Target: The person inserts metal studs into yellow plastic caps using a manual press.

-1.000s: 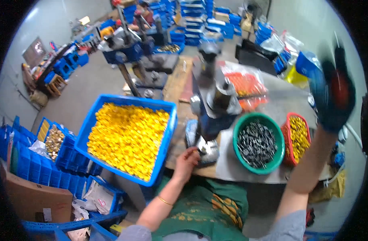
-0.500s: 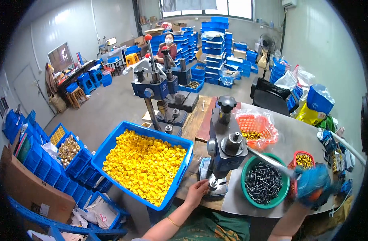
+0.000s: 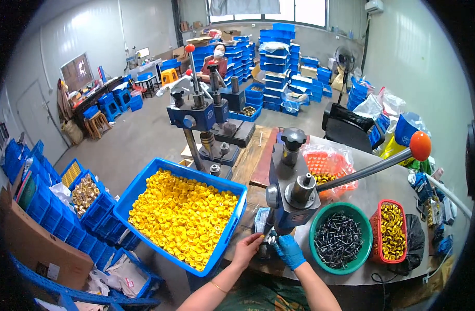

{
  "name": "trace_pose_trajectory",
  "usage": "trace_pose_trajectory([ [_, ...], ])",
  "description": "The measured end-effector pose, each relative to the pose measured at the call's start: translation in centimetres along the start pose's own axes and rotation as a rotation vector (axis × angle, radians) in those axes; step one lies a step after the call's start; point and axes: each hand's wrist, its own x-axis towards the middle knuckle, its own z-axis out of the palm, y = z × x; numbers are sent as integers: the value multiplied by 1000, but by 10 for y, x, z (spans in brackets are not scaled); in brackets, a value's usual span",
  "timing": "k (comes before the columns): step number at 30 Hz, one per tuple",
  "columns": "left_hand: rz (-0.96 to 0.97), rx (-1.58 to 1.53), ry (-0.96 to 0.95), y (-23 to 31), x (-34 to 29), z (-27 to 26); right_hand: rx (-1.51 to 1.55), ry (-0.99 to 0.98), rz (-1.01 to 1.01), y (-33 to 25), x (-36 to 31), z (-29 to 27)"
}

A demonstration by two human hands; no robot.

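Note:
A dark blue hand press [image 3: 292, 194] stands before me, its long lever [image 3: 369, 168] raised to the right and tipped with an orange ball. Both my hands meet under its ram. Bare, my left hand [image 3: 246, 251] pinches something small at the left side of the ram; the fingers hide most of it. On the other side my right hand [image 3: 289, 252], in a blue glove, has its fingers closed at a small shiny metal part [image 3: 272, 239]. Whether it grips that part I cannot tell. To the left is a blue bin [image 3: 124, 199] of yellow caps [image 3: 188, 217].
Right of the press stand a green bowl [image 3: 369, 243] of black-and-silver stems [image 3: 338, 238] and a red basket [image 3: 374, 228] of brass-yellow parts. Behind the lever lies an orange basket [image 3: 320, 160] in plastic. Other presses [image 3: 201, 116] stand beyond the bin. A masked person [image 3: 216, 67] sits farther back.
My right hand has let go of the lever and come left to the press. The lever has swung up. My left hand has shifted slightly, staying by the ram.

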Motion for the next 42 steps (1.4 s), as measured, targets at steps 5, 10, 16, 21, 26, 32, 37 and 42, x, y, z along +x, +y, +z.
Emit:
trace_pose_trajectory([
  [5,312,409,-22,-6,7,9,191,-25,190,-2,-3,-4],
  [10,849,841,-80,-6,2,20,318,178,420,2,-15,-19],
  [16,861,903,-59,-13,3,14,271,143,421,-8,-2,-39],
  [21,97,-189,-5,-5,1,-10,217,-164,372,-23,13,-58],
  [26,-9,-358,14,-3,-13,-18,-3,-223,262,-12,17,-52],
  [32,0,-406,-18,-3,-23,-13,-275,-445,85,5,30,-35],
  [37,12,-460,-13,3,-26,-10,35,-271,61,6,33,-21],
  [42,-11,-465,-14,10,-32,-10,41,-359,167,5,25,-39],
])
